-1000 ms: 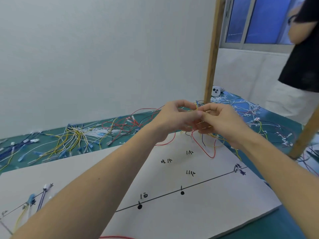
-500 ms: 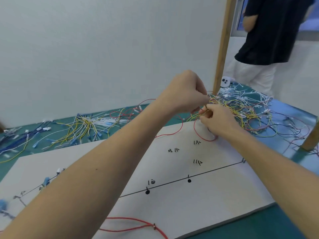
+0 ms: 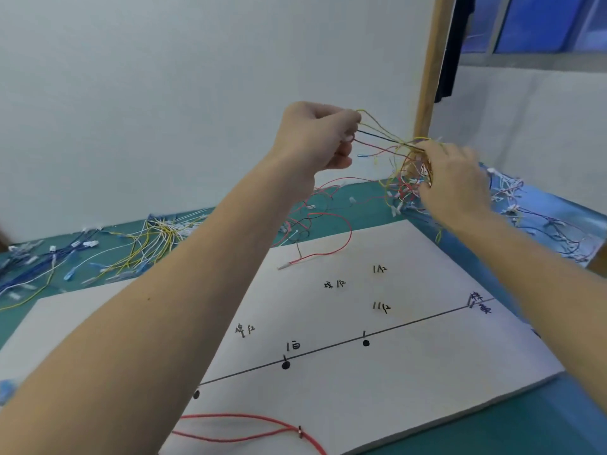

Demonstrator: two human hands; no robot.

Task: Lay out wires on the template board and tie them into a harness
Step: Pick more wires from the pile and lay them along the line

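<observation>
Head view, hands: the left hand [image 3: 317, 136] is raised above the board with its fingers curled around the ends of a few wires, yellow, dark and red. The right hand [image 3: 455, 182] is lower, to the right, and grips the wire tangle [image 3: 405, 174] from which those wires come.
Head view, task things: the template board [image 3: 410, 372] lies flat on the green surface [image 3: 542, 425]. A loose red wire [image 3: 328, 238] rests on its far part, and a second red wire [image 3: 243, 428] lies on its near edge. No wire lies along the drawn black line [image 3: 410, 323] yet.
Risk, knotting: the pulled wires are stretched between the two hands. If the left hand pulls harder, I think the tangle can tighten and not open.
Risk, damage: a hard pull may tear a small white terminal from its wire, or stretch a thin wire.
Risk, dragging: other wires may come out together and fall over the board marks.
Other wires: a yellow and white bundle [image 3: 157, 234] lies on the surface at the far left, and more wires [image 3: 532, 221] lie at the right.
Writing: handwritten Chinese labels stand near the line. One reads about "1白", others seem to end in "红". The rest is too blurred to read. No brand is visible.
</observation>
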